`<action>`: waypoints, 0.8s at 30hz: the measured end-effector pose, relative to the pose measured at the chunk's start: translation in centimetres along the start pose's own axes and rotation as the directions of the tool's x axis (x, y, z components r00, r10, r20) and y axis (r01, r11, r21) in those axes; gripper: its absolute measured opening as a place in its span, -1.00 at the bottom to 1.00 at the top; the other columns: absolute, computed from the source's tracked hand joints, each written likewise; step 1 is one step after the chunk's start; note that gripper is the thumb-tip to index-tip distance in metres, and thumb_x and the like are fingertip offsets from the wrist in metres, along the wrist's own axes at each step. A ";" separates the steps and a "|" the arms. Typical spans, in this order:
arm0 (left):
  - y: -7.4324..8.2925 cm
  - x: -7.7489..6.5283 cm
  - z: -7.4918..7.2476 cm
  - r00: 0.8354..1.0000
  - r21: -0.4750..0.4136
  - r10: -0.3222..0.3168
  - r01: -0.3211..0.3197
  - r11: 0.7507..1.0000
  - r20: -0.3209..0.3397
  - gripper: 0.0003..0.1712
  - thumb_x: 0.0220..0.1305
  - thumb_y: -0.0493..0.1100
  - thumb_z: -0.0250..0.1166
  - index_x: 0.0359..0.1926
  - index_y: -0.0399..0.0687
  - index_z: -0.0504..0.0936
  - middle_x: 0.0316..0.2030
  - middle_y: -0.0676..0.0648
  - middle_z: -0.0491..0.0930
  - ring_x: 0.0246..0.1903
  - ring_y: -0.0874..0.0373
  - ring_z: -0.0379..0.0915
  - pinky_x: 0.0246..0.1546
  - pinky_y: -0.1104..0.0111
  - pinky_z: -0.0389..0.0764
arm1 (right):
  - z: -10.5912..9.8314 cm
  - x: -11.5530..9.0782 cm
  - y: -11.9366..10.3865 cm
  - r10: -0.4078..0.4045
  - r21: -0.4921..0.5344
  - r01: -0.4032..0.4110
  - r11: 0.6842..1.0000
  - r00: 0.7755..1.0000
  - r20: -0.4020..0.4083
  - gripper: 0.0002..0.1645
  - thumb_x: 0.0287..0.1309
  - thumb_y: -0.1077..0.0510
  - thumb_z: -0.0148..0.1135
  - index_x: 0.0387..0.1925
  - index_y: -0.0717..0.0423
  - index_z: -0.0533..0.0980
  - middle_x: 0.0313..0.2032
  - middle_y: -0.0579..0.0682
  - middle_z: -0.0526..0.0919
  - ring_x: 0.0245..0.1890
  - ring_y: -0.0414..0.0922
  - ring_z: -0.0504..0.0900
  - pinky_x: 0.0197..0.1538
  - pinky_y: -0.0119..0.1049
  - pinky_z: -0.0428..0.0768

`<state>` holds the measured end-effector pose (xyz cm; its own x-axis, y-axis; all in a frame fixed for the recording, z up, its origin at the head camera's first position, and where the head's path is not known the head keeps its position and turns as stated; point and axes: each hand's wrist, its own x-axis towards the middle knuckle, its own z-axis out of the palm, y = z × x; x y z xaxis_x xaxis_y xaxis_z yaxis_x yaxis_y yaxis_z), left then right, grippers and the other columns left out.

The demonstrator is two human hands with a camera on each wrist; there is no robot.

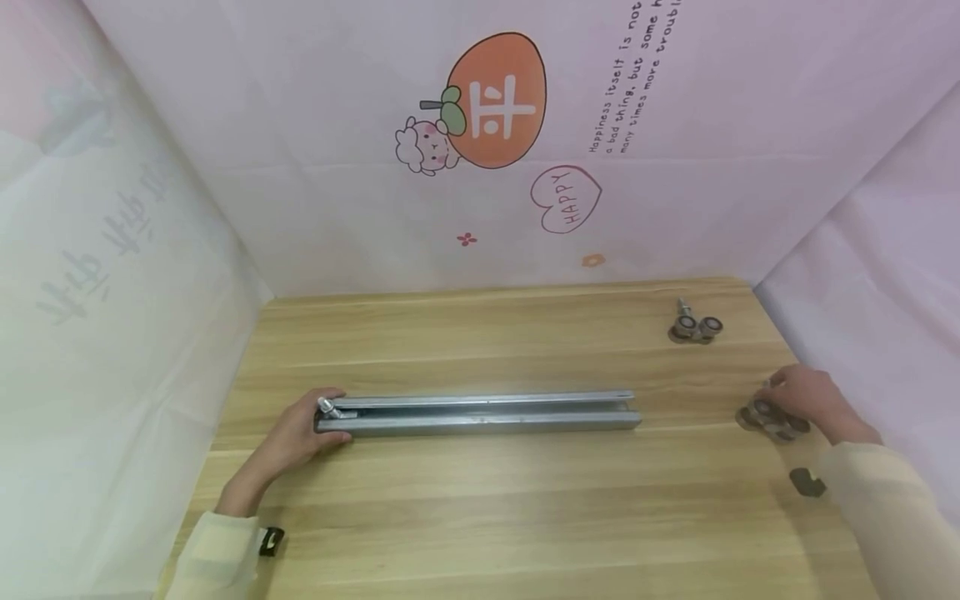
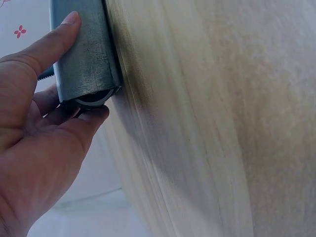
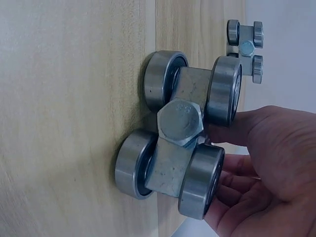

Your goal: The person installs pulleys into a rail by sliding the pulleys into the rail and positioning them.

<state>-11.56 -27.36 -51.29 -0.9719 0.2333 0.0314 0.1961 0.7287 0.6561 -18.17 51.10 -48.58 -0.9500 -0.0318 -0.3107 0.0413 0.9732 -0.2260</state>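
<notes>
A silver metal channel rail point(image 1: 487, 423) lies across the table with its slot facing up. My left hand point(image 1: 296, 432) grips its left end, the thumb along the near side wall and fingers at the end and far side. In that end sits a roller trolley, mostly hidden, with its threaded bolt point(image 1: 327, 407) sticking up out of the slot. Over by the table's right edge, my right hand point(image 1: 813, 398) holds a second roller trolley point(image 3: 170, 158), fingers and thumb behind it on the bolt side. The right wrist view shows its bearing wheels and hex bolt head.
Another roller trolley point(image 1: 695, 328) rests at the back right of the wooden table point(image 1: 480, 517). Small dark pieces lie near each sleeve, one at right point(image 1: 807, 482) and one at left point(image 1: 272, 542). Printed cloth walls point(image 1: 337, 225) stand behind and at both sides.
</notes>
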 end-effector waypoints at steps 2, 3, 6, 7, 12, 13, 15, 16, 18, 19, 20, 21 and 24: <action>0.0 0.0 0.0 1.000 0.001 0.008 -0.008 1.000 -0.006 -0.16 -0.09 -0.08 0.53 0.23 -0.31 0.45 0.11 -0.38 0.52 0.02 -0.25 0.48 0.08 -0.14 0.44 | 0.1 0.0 0.1 0.009 0.006 -0.009 1.000 1.000 -0.009 -0.26 0.10 -0.11 0.26 -0.14 0.60 0.50 -0.32 0.37 0.65 -0.28 0.33 0.57 -0.17 0.27 0.52; 0.0 0.0 0.0 1.000 0.000 0.008 -0.008 1.000 -0.007 -0.16 -0.08 -0.07 0.53 0.23 -0.31 0.45 0.11 -0.38 0.52 0.02 -0.24 0.48 0.08 -0.14 0.44 | 0.1 -0.1 0.2 0.012 0.010 -0.012 1.000 1.000 -0.012 -0.27 0.09 -0.11 0.27 -0.15 0.59 0.51 -0.32 0.37 0.66 -0.28 0.34 0.57 -0.17 0.27 0.52; 0.1 0.0 0.1 1.000 -0.003 0.008 -0.008 1.000 -0.008 -0.16 -0.08 -0.07 0.53 0.23 -0.31 0.46 0.12 -0.37 0.52 0.02 -0.23 0.49 0.08 -0.14 0.45 | 0.1 -0.2 0.2 0.025 0.032 -0.024 0.999 0.999 -0.037 -0.29 0.06 -0.11 0.30 -0.17 0.56 0.53 -0.32 0.36 0.66 -0.28 0.35 0.57 -0.17 0.27 0.51; 0.1 0.0 0.0 1.000 -0.005 0.006 -0.006 1.000 -0.007 -0.16 -0.08 -0.07 0.53 0.23 -0.31 0.46 0.12 -0.37 0.52 0.02 -0.23 0.49 0.08 -0.13 0.45 | 0.1 -0.2 0.2 0.028 0.037 -0.026 0.999 0.998 -0.049 -0.29 0.05 -0.11 0.31 -0.16 0.55 0.53 -0.30 0.38 0.66 -0.27 0.36 0.57 -0.17 0.28 0.50; 0.2 0.0 -0.1 1.000 -0.011 -0.003 0.003 1.000 0.006 -0.17 -0.07 -0.10 0.52 0.23 -0.31 0.44 0.12 -0.37 0.51 0.01 -0.22 0.48 0.07 -0.12 0.45 | 0.0 -0.2 0.0 0.034 0.057 -0.029 0.998 0.995 -0.097 -0.30 0.03 -0.08 0.32 -0.14 0.55 0.52 -0.31 0.39 0.66 -0.25 0.41 0.54 -0.16 0.32 0.47; 0.2 0.0 -0.1 1.000 -0.012 -0.003 0.003 1.000 0.008 -0.18 -0.07 -0.10 0.52 0.23 -0.31 0.45 0.11 -0.37 0.52 0.01 -0.21 0.49 0.07 -0.12 0.45 | 0.0 -0.2 -0.1 0.037 0.061 -0.031 0.998 0.994 -0.102 -0.30 0.03 -0.07 0.32 -0.13 0.56 0.51 -0.34 0.36 0.67 -0.26 0.41 0.54 -0.16 0.32 0.47; 0.3 0.1 -0.1 1.000 -0.013 -0.004 0.004 1.000 0.010 -0.19 -0.07 -0.11 0.52 0.22 -0.30 0.45 0.11 -0.36 0.52 0.00 -0.21 0.49 0.06 -0.12 0.46 | 0.0 -0.3 -0.2 0.036 0.063 -0.029 0.998 0.993 -0.109 -0.31 0.03 -0.05 0.31 -0.12 0.57 0.50 -0.44 0.23 0.69 -0.30 0.35 0.57 -0.17 0.31 0.48; 0.3 0.1 -0.1 1.000 -0.013 -0.004 0.004 1.000 0.011 -0.19 -0.07 -0.10 0.52 0.22 -0.30 0.45 0.10 -0.36 0.52 -0.01 -0.20 0.49 0.06 -0.11 0.47 | 0.0 -0.3 -0.3 0.034 0.063 -0.027 0.998 0.993 -0.115 -0.33 0.03 -0.03 0.30 -0.12 0.57 0.50 -0.49 0.16 0.70 -0.32 0.32 0.59 -0.17 0.30 0.48; 0.3 0.1 -0.1 1.000 -0.011 -0.004 0.004 1.000 0.011 -0.20 -0.07 -0.10 0.52 0.21 -0.29 0.46 0.09 -0.35 0.53 -0.01 -0.18 0.50 0.05 -0.10 0.47 | 0.0 -0.3 -0.5 0.026 0.062 -0.018 0.998 0.991 -0.131 -0.35 0.03 -0.01 0.30 -0.12 0.57 0.51 -0.56 0.03 0.70 -0.38 0.24 0.61 -0.20 0.27 0.51; 0.3 0.2 -0.1 1.000 -0.010 -0.004 0.004 1.000 0.011 -0.21 -0.07 -0.10 0.52 0.21 -0.28 0.47 0.09 -0.34 0.54 -0.02 -0.18 0.50 0.05 -0.10 0.48 | 0.0 -0.3 -0.6 0.021 0.058 -0.013 0.998 0.990 -0.140 -0.36 0.03 -0.01 0.30 -0.13 0.56 0.52 -0.58 0.00 0.69 -0.41 0.20 0.61 -0.23 0.25 0.52; 0.2 0.2 -0.1 1.000 -0.009 -0.003 0.003 1.000 0.010 -0.21 -0.07 -0.09 0.52 0.20 -0.28 0.47 0.08 -0.34 0.54 -0.02 -0.17 0.50 0.04 -0.09 0.48 | 0.0 -0.4 -0.7 0.017 0.056 -0.009 0.998 0.989 -0.146 -0.37 0.02 -0.01 0.30 -0.14 0.55 0.53 -0.60 -0.01 0.69 -0.43 0.17 0.61 -0.26 0.23 0.53; 0.2 0.2 -0.1 1.000 -0.008 -0.003 0.003 1.000 0.010 -0.21 -0.07 -0.09 0.52 0.20 -0.28 0.48 0.08 -0.33 0.54 -0.02 -0.16 0.50 0.04 -0.08 0.48 | 0.0 -0.4 -0.8 0.015 0.055 -0.006 0.998 0.987 -0.158 -0.38 0.02 0.00 0.31 -0.14 0.54 0.53 -0.60 0.00 0.69 -0.44 0.16 0.61 -0.28 0.22 0.53; 0.2 0.2 -0.1 1.000 -0.006 0.003 -0.003 1.000 0.005 -0.22 -0.08 -0.08 0.53 0.18 -0.27 0.49 0.07 -0.33 0.55 -0.03 -0.16 0.51 0.02 -0.07 0.49 | 0.0 -0.5 -1.1 0.014 0.056 -0.004 0.998 0.984 -0.180 -0.38 0.01 -0.01 0.32 -0.14 0.53 0.52 -0.53 0.12 0.70 -0.46 0.15 0.60 -0.34 0.19 0.54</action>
<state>-11.73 -27.28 -51.08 -0.9706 0.2389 0.0293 0.1982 0.7240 0.6607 -17.73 50.09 -48.19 -0.9895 0.0231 -0.1425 0.0622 0.9590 -0.2765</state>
